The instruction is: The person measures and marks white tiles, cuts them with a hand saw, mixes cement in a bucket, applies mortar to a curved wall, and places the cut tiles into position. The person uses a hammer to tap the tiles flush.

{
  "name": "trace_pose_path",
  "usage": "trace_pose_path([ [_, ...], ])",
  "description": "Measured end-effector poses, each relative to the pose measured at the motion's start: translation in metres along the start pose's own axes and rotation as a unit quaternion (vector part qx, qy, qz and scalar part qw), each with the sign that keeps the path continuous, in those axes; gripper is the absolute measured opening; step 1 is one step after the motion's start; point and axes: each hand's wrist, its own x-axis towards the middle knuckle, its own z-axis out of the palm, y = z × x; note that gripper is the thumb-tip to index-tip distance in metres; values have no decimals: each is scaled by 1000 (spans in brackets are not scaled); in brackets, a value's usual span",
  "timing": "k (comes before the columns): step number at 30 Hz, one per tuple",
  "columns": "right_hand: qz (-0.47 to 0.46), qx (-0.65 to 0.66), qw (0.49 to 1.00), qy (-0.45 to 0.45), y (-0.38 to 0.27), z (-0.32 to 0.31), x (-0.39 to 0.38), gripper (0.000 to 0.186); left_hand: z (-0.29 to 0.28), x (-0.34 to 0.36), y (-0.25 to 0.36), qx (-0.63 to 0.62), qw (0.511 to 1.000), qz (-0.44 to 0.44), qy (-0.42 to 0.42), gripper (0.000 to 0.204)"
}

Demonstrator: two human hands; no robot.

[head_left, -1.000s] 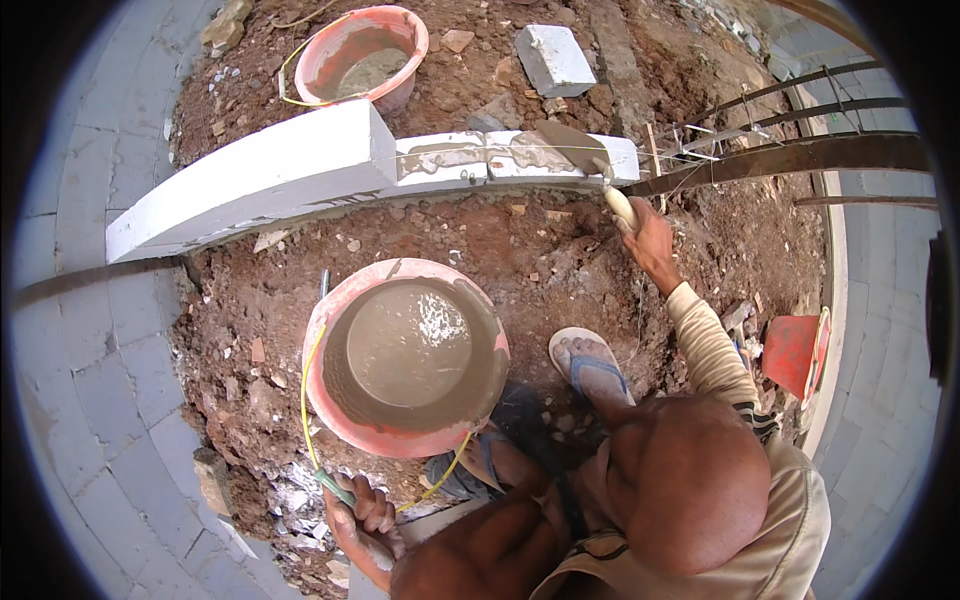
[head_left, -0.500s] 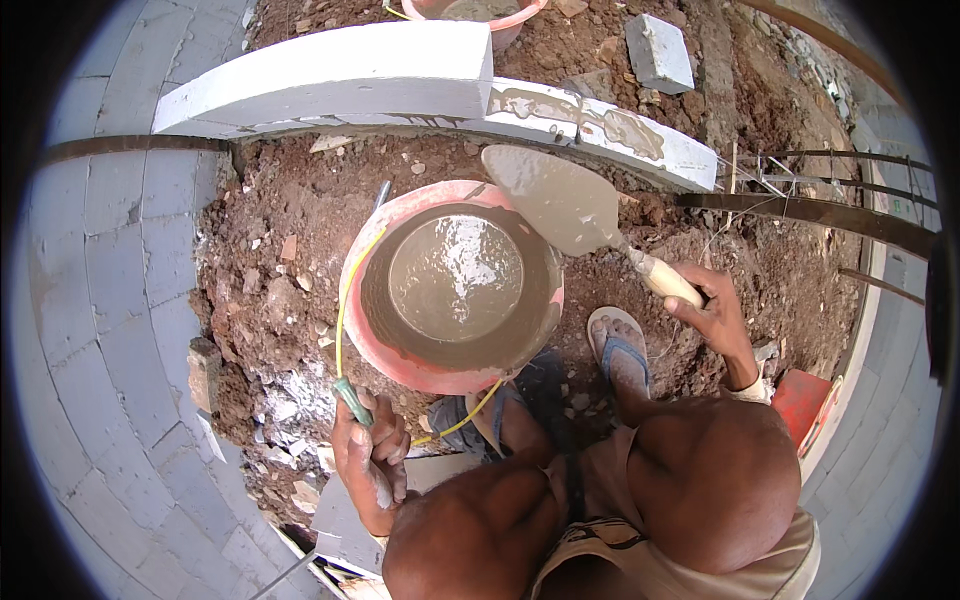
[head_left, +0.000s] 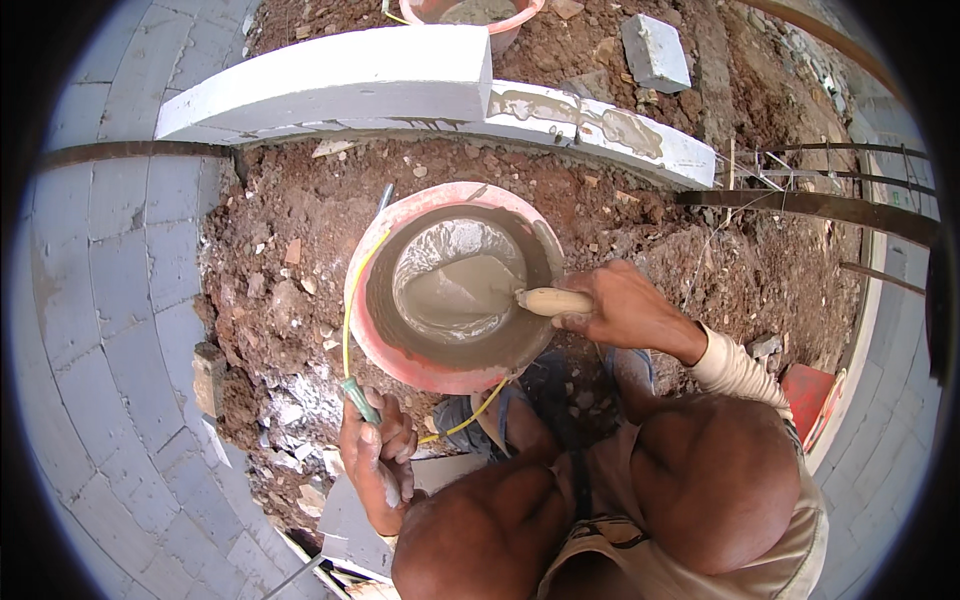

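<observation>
My left hand (head_left: 378, 465) is closed on the green grip (head_left: 360, 400) of the yellow bail of a pink bucket (head_left: 376, 348), which stands on the soil holding grey wet mortar (head_left: 420, 300). My right hand (head_left: 625, 312) grips the wooden handle (head_left: 550, 301) of a trowel, whose mortar-coated blade is dipped into that bucket. Beyond the bucket lies a row of white blocks (head_left: 650, 160), streaked with mortar along the lower right part, with a taller white block (head_left: 350, 70) at its left.
A second pink bucket (head_left: 497, 30) and a loose block (head_left: 655, 55) sit beyond the row. Metal bars (head_left: 815, 205) extend at the right, near a red container (head_left: 805, 395). Grey paving (head_left: 120, 300) borders the soil at left. My sandalled feet are partly hidden below the bucket.
My right hand and trowel have moved from the mortared blocks down and left into the bucket. My left hand still grips the bail. The view has shifted, so the blocks appear higher.
</observation>
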Motion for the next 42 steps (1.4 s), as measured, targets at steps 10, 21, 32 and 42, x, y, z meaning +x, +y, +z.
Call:
trace_pose_path([
  [10,133,447,871,156,77,3,-108,42,-5,3,-1,-3,1000,-1,5,42],
  [21,96,804,529,255,196,56,-78,45,-13,6,-8,-2,1000,8,7,35],
  [32,90,601,733,305,181,56,-135,43,-11,3,-3,-12,1000,-4,12,40],
  [42,55,224,949,217,94,-5,-138,43,2,-5,-2,-3,1000,-1,-10,40],
])
